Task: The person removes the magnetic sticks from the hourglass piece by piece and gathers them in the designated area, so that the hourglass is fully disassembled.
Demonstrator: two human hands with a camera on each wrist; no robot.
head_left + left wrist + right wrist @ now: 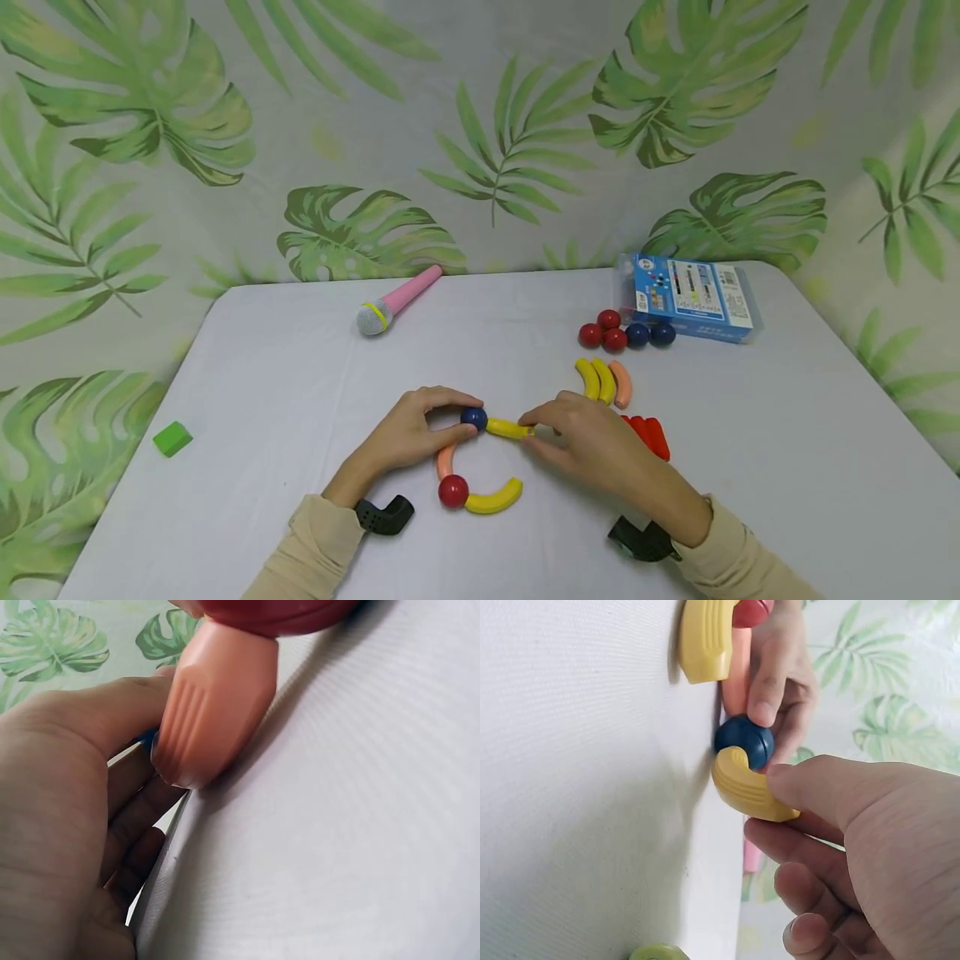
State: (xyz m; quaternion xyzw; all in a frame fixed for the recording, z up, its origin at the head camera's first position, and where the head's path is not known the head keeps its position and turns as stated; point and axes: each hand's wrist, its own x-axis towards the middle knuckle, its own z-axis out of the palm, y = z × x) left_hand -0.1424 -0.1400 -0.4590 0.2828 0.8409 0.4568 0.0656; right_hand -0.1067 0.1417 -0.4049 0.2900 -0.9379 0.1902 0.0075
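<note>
My left hand (405, 429) pinches a dark blue ball (473, 417) between thumb and fingers. A yellow curved rod (506, 428) meets that ball's right side, and my right hand (596, 437) pinches its far end. In the right wrist view, the ridged yellow rod (744, 790) touches the blue ball (748, 742). From under my left hand an orange curved rod (446, 462) runs down to a red ball (453, 492). A second yellow curved rod (497, 498) extends right from the red ball. Close up in the left wrist view, the orange rod (217, 705) shows ridges.
Behind my right hand lie loose yellow rods (587, 380), an orange rod (621, 384) and red rods (657, 439). Red balls (590, 336) and blue balls (663, 335) sit before a blue box (693, 296). A pink toy microphone (397, 302) and green block (172, 439) are left.
</note>
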